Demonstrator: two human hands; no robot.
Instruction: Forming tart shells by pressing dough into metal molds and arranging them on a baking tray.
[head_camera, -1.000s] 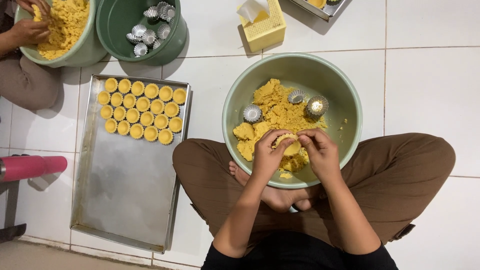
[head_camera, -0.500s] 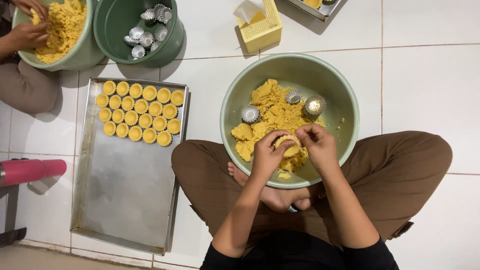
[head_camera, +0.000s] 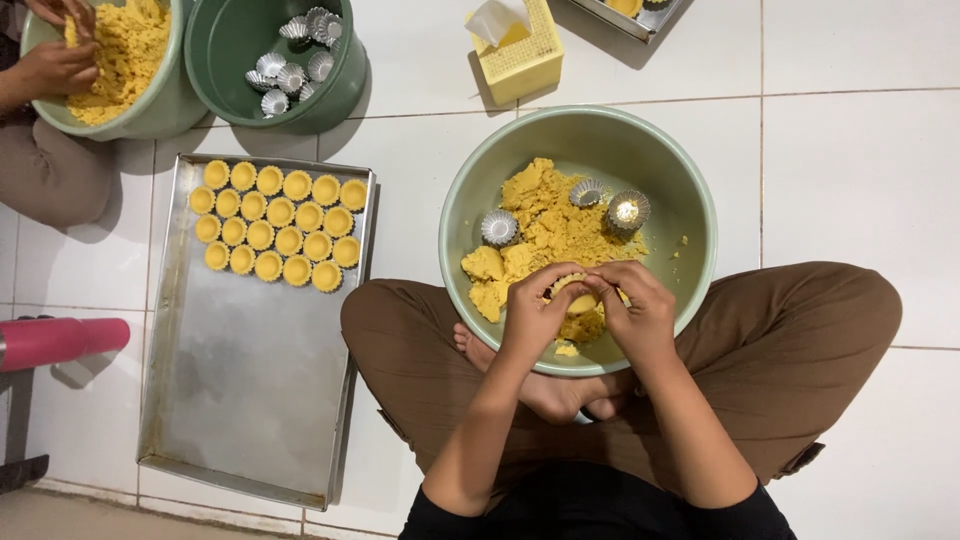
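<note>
Both hands over the near side of the pale green round mixing bowl (head_camera: 690, 190), which sits on the white tiled floor (head_camera: 860, 160) between the seated person's crossed legs in brown trousers (head_camera: 800, 340)

Left hand (head_camera: 535, 315) and right hand (head_camera: 640, 310) are curled toward each other, fingertips meeting, pinching a small dough-lined tart mould (head_camera: 582, 296) between them; only a sliver of it shows between the fingers, so I cannot tell how full it is

Mould is held just above the crumbly yellow dough mass (head_camera: 545, 225) in the bowl. Three empty fluted silver tart moulds lie on the dough: one at left (head_camera: 499, 228), two near the far side (head_camera: 587, 192) (head_camera: 628, 211)

Left of the legs: rectangular metal baking tray (head_camera: 240, 400) with three rows of filled yellow tart shells (head_camera: 278, 225) packed at its far end, rest of the tray bare

Far left: dark green bucket (head_camera: 230, 60) holding more empty fluted moulds (head_camera: 295, 50); beside it another pale green bowl of yellow dough (head_camera: 125, 55), with another person's hands (head_camera: 55, 65) in it

Yellow tissue box (head_camera: 515, 50) beyond the main bowl, pink cylindrical object (head_camera: 60, 340) at the left edge
</note>
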